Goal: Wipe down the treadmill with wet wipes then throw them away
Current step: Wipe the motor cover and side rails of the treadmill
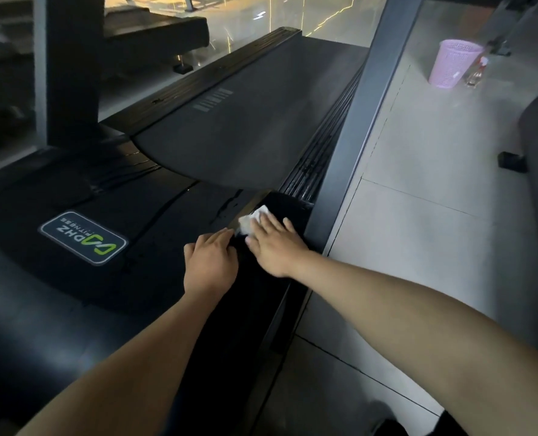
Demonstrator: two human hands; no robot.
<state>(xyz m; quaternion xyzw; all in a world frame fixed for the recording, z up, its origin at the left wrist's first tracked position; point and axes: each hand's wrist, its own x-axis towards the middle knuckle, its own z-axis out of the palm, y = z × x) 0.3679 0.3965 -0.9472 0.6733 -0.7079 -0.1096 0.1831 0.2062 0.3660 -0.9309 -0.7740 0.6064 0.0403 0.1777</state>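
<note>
A likely spray bottle stands on the tiled floor.

Pale grey tiled floor (thin dark seams) in dim light

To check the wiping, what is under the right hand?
A crumpled white wet wipe lies under the flat right hand on the black treadmill cover; its covered part is hidden.
</note>
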